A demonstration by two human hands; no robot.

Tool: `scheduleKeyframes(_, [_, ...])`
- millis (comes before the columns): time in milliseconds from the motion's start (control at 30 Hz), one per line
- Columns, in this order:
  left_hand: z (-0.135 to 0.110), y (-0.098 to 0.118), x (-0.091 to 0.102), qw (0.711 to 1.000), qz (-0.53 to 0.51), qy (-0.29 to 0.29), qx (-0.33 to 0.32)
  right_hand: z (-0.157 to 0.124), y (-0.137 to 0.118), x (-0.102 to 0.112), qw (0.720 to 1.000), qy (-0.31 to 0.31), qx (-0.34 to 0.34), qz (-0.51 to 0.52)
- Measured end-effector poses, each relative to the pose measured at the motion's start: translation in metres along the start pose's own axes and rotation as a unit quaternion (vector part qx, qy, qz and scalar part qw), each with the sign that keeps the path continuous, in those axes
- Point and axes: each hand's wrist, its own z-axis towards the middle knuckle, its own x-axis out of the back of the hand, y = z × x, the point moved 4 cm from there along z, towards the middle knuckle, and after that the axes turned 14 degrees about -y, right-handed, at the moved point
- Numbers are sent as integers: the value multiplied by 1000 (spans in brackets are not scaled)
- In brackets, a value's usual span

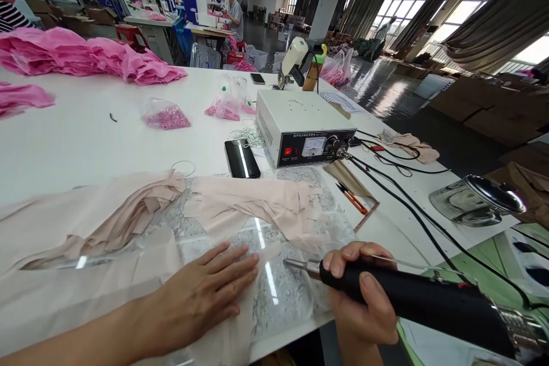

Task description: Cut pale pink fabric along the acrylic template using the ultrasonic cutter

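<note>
My left hand point(214, 291) lies flat with fingers stretched over a pale pink fabric strip point(234, 337) near the table's front edge. Wrapped around the black handle of an ultrasonic cutter point(398, 291) is my right hand point(364, 291). The cutter's metal tip points left, a little apart from my left fingertips, above a clear, glossy mat point(283, 291). Beyond my hands is a bunch of cut pale pink pieces point(261, 200). A larger layered stack of the same fabric point(98, 217) spreads to the left.
A white control box point(304, 120) stands behind, its black cables point(403, 211) running right. Nearby are a phone point(242, 158), orange thread snips point(352, 199) and a lidded glass mug point(472, 200). Bags of pink bits point(165, 116) and bright pink fabric point(86, 57) lie farther back.
</note>
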Motion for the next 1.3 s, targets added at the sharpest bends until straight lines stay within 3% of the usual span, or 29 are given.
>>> scheduleKeyframes(200, [22, -8, -8, 999, -19, -18, -23, 2, 1, 2, 1000, 2, -11, 4])
scheduleKeyframes(500, [19, -9, -13, 996, -83, -19, -16, 9, 0, 5, 999, 6, -11, -32])
scheduleKeyframes(1300, [19, -10, -7, 999, 20, 15, -46, 11, 7, 0, 1000, -10, 6, 7])
